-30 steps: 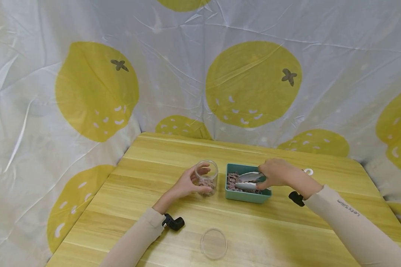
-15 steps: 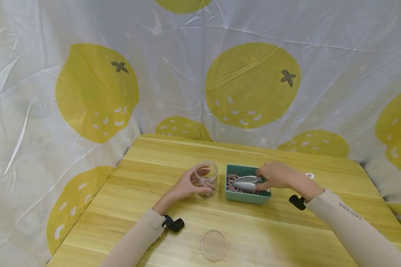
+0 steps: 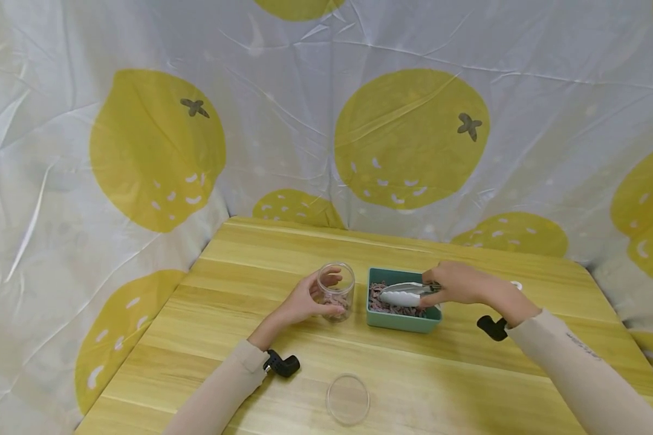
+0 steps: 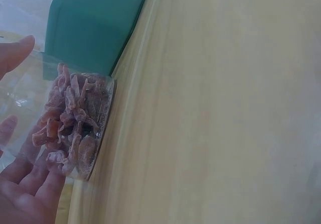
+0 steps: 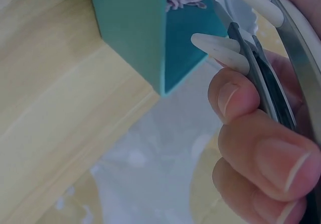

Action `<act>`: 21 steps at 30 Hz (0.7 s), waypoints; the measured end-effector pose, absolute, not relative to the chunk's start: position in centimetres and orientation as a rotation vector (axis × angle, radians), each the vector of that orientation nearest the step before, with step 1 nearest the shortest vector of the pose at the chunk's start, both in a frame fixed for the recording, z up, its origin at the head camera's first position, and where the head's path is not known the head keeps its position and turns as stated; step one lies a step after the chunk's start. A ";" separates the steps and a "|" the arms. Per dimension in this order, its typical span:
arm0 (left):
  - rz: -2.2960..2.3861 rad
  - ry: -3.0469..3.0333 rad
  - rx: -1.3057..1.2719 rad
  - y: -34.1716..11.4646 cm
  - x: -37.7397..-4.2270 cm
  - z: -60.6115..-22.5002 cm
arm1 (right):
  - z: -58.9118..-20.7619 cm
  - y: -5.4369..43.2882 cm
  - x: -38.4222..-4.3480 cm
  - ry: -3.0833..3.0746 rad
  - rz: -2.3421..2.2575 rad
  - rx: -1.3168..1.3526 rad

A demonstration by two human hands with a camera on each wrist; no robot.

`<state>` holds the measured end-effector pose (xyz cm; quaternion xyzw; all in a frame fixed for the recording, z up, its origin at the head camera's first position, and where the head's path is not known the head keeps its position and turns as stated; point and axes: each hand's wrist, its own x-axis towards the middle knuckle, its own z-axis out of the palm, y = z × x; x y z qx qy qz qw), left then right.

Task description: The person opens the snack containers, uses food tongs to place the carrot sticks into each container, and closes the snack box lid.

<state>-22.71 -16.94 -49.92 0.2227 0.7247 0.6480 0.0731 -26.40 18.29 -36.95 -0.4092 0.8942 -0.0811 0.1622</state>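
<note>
1. I have two bare hands [image 3: 305,302] [image 3: 459,283] and two black wrist-worn cameras [image 3: 284,365] [image 3: 491,328].
2. One clear cylindrical jar [image 3: 337,301].
3. One clear, round, flat lid [image 3: 348,399].
4. One teal rectangular box [image 3: 399,322].
5. One pair of white-tipped metal tongs [image 3: 399,299].

The jar [image 3: 336,292] looks clear, smooth and glossy; the box [image 3: 397,323], smooth matt plastic; the tongs [image 3: 401,298], metal and white plastic; the table [image 3: 250,254], grained wood; the backdrop [image 3: 283,121], creased satiny cloth

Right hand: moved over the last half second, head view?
Yes: the right hand has shifted slightly right, judged against the teal box.
</note>
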 end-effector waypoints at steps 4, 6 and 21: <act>1.956 2.171 0.660 -16.9 -22.8 -49.9 | -35.9 18.5 -26.2 2.556 -0.262 -1.168; 1.954 2.174 0.657 -16.9 -22.8 -49.9 | -35.4 18.7 -26.0 2.558 -0.284 -1.156; 1.983 2.152 0.647 -16.7 -22.2 -48.7 | -31.0 17.9 -25.5 2.580 -0.494 -1.164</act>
